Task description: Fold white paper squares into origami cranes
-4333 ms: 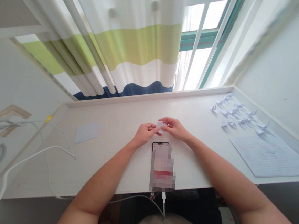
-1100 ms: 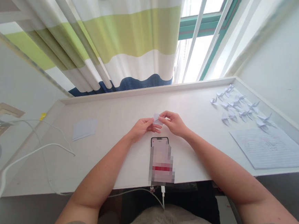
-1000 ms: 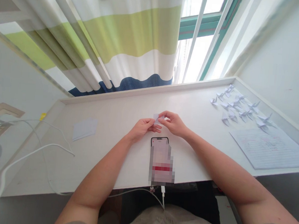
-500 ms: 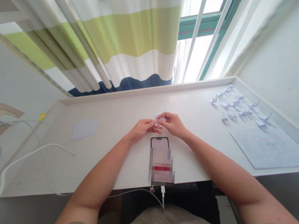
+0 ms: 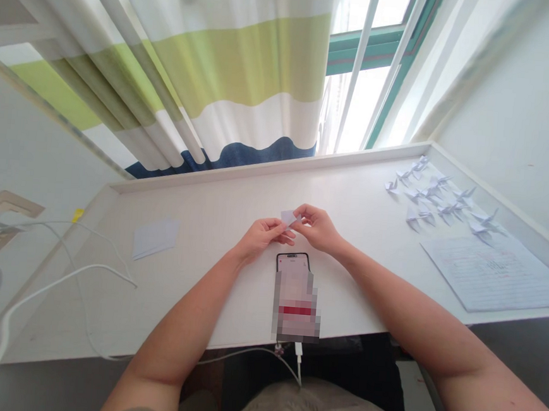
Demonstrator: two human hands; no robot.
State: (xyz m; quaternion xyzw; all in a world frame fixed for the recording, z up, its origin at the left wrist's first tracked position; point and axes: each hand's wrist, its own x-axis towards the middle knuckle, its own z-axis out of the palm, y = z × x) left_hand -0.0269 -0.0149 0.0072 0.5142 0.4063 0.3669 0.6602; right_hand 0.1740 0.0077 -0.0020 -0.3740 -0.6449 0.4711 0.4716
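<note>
A small folded piece of white paper [image 5: 287, 217] is held up between my two hands, above the middle of the desk. My left hand [image 5: 263, 237] pinches its lower left edge between thumb and fingers. On the other side, my right hand [image 5: 318, 226] grips the paper's right edge with thumb and forefinger. The fingers hide part of the paper, so its exact fold cannot be made out. Just below the hands a phone [image 5: 293, 264] lies on the desk, its screen partly blurred out.
Several folded paper cranes [image 5: 450, 206] stand at the back right, behind a written sheet [image 5: 492, 273]. Blank paper pieces [image 5: 155, 237] lie on the left. White cables [image 5: 69, 272] cross the desk's left side, and a charging cable [image 5: 299, 356] runs from the phone over the front edge.
More of the white paper now shows between my hands. My right hand's fingertips have shifted slightly right. The phone and cranes have stayed put.
</note>
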